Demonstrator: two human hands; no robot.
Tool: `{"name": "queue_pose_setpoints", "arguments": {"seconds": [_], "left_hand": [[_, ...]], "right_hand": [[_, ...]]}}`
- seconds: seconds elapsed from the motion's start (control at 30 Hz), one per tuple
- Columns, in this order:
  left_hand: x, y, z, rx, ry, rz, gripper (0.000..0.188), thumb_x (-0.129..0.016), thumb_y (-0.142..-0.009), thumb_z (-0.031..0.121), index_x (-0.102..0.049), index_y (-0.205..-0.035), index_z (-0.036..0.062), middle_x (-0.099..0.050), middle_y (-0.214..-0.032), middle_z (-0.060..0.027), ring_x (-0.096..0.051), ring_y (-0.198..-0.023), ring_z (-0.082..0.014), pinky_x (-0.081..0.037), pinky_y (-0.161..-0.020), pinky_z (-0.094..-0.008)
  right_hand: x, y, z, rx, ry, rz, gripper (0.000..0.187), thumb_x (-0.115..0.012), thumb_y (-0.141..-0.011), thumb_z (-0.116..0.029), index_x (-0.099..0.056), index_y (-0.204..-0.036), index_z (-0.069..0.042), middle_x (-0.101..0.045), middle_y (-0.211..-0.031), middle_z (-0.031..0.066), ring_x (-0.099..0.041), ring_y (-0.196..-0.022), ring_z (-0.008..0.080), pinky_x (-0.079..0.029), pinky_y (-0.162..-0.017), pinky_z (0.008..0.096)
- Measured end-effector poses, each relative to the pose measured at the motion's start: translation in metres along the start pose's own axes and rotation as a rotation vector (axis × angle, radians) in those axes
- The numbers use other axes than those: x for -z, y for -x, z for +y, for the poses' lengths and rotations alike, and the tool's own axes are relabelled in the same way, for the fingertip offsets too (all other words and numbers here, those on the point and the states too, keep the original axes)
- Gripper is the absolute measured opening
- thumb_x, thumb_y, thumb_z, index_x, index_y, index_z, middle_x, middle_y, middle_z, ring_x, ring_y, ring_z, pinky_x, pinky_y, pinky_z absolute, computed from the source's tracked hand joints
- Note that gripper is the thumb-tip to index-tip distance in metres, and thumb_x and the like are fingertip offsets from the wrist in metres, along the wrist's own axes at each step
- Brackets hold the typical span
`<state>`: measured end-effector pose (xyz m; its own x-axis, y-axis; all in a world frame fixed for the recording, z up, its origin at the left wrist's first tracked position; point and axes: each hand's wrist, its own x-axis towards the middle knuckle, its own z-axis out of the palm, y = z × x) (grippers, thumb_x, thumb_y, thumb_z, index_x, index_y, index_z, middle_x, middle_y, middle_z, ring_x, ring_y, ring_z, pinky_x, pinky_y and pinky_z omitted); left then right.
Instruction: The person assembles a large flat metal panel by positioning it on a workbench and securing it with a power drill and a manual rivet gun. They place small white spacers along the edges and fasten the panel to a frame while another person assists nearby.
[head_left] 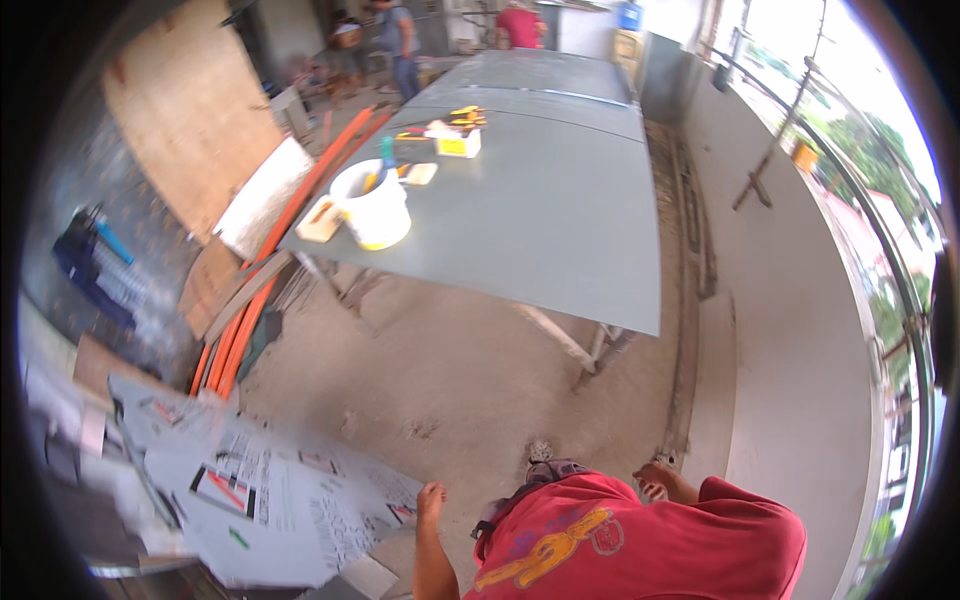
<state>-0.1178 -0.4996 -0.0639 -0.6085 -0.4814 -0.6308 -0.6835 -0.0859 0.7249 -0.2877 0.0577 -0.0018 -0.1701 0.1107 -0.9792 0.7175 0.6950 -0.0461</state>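
My left hand (432, 497) hangs beside my body with its fingers curled in and nothing visible in them. It is nearest to a grey sheet covered in printed film (300, 470), lying on the left. On the other side, my right hand (654, 480) is low by my hip, its fingers loosely apart and holding nothing that shows. Ahead stands a long table topped with grey panels (560, 200). On its left edge are a white bucket (375, 208) with handled tools in it, a wooden block (318, 220) and a small box of tools (458, 142).
Orange pipes (262, 290) lie along the table's left side. A plywood board (190, 110) leans at the far left. To the right runs a low wall (790, 330) below an opening with scaffold poles (850, 170). Other people (398, 45) are at the far end.
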Motion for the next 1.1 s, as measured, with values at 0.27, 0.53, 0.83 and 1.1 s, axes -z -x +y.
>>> {"name": "queue_pose_setpoints", "arguments": {"seconds": [0.27, 0.53, 0.83, 1.1], "left_hand": [[-0.034, -0.052, 0.152, 0.073, -0.167, -0.201, 0.021, -0.056, -0.094, 0.024, -0.063, -0.095, 0.005, -0.062, -0.078, -0.001, -0.057, -0.073, -0.0116, -0.046, -0.068, -0.0286], [-0.117, -0.174, 0.411, -0.909, -0.199, -0.265, 0.022, -0.05, -0.099, 0.019, -0.063, -0.102, 0.0012, -0.065, -0.097, -0.0049, -0.06, -0.091, -0.0152, -0.048, -0.085, -0.0312], [-0.226, -0.236, 0.572, -0.27, 0.681, -0.479, 0.015, -0.055, -0.093, 0.025, -0.06, -0.089, 0.0113, -0.057, -0.074, -0.0049, -0.056, -0.072, -0.0116, -0.047, -0.063, -0.0312], [-0.32, -0.258, 0.546, -0.616, 0.298, -0.12, 0.014, -0.057, -0.092, 0.015, -0.059, -0.1, 0.0037, -0.058, -0.088, -0.0041, -0.056, -0.078, -0.0171, -0.048, -0.069, -0.0323]], "right_hand": [[0.033, 0.039, -0.065, 0.393, -0.47, 0.235, 0.042, -0.056, -0.093, -0.036, -0.055, -0.12, -0.004, -0.062, -0.097, 0.0091, -0.062, -0.069, 0.0185, -0.054, -0.049, 0.033], [-0.062, 0.037, 0.002, 0.119, -0.719, 0.155, 0.034, -0.058, -0.092, -0.035, -0.057, -0.113, -0.008, -0.062, -0.095, 0.0092, -0.063, -0.069, 0.0192, -0.057, -0.051, 0.0383], [-0.182, 0.116, 0.089, 0.066, -0.735, 0.212, 0.036, -0.056, -0.093, -0.034, -0.057, -0.121, -0.011, -0.064, -0.102, 0.0098, -0.064, -0.085, 0.0277, -0.054, -0.072, 0.0421], [-0.121, 0.125, 0.051, -0.167, -0.853, 0.251, 0.035, -0.054, -0.094, -0.032, -0.058, -0.118, -0.007, -0.065, -0.107, 0.0097, -0.064, -0.09, 0.0258, -0.053, -0.078, 0.0416]]}}
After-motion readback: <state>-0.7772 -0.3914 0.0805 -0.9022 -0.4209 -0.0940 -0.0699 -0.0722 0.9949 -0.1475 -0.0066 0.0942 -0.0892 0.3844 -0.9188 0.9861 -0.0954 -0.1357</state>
